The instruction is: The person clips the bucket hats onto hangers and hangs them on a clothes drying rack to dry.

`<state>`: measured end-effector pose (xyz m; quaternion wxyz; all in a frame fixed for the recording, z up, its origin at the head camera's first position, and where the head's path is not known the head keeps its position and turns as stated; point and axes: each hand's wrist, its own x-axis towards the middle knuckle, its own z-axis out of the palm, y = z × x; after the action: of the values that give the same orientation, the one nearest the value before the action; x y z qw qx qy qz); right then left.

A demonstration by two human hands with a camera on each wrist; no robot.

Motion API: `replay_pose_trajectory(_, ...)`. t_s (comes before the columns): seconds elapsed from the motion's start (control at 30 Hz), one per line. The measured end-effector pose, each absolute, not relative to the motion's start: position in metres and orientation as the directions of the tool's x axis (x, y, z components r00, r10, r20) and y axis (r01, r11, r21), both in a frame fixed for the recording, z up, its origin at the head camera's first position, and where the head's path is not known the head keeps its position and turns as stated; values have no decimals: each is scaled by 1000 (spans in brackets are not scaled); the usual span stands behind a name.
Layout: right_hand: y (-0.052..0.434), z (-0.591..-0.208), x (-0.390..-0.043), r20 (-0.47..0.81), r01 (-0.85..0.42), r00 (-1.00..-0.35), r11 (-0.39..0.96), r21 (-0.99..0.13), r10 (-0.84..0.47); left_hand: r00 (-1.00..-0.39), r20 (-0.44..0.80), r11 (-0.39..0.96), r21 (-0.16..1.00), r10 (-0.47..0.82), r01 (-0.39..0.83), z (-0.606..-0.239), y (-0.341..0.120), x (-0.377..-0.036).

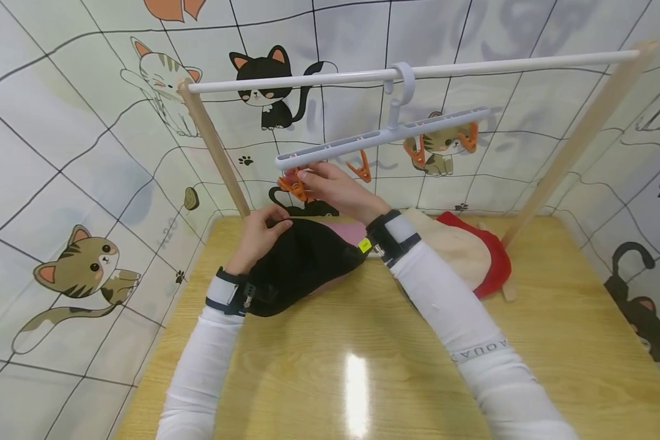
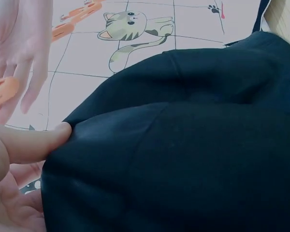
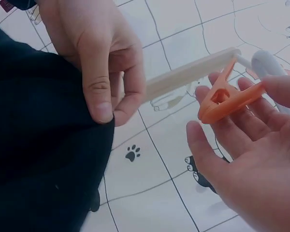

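Presently, item one: black cloth [image 1: 299, 266], centre-left of the head view, bunched over the near edge of the wooden counter [image 1: 363, 366] and lifted at its upper rim by the left hand [image 1: 261, 235]. That grip is pinching the cloth's edge, thumb [image 3: 99, 92] on top and forefinger curled beneath (plain in the right wrist view).

Item two: orange clothes peg [image 3: 229, 99], hanging from the left end of the white clip hanger [image 1: 385, 137], which hooks over the white rail [image 1: 418, 70] at upper centre. The right hand [image 1: 338, 189] holds this peg between thumb and fingertips, palm upturned; whether the peg's mouth is squeezed apart cannot be told.

Item three: further orange pegs [image 1: 418, 153] along the hanger, unused. Behind the right forearm, a cream cloth [image 1: 456, 250] and a red cloth [image 1: 492, 256] lie on the counter.

Handling note, as a judgement: the cloth's pinched edge sits just below the peg, not yet in it. The peg wants squeezing well apart, the hem fed deep between its tips, then a gentle release while the left hand bears the cloth's weight.
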<state>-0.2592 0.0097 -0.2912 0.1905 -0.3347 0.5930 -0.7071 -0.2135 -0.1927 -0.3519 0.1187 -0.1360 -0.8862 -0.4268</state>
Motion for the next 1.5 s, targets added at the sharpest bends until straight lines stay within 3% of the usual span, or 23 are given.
replay_pose_trajectory(0.27,5,-294,-260,244,-30,-716,-320,-947,-654,-910,402,577,723,95,380,-345,-189,-212)
replay_pose_trajectory(0.53,1,-303,-268,261,51,-706,-415,-909,-658,-930,368,542,783,-9,304,-338,-185,-209)
replay_pose_trajectory(0.9,-4,-316,-278,177,140,-822,-493,-859,-541,-930,366,574,770,-44,276,-337,-180,-207)
replay_pose_trajectory(1.17,-11,-319,-278,159,147,-866,-547,-824,-474,-926,375,580,765,-46,280,-336,-177,-209)
replay_pose_trajectory(1.5,-15,-317,-275,117,124,-902,-509,-852,-415,-908,415,590,748,-60,303,-331,-171,-211)
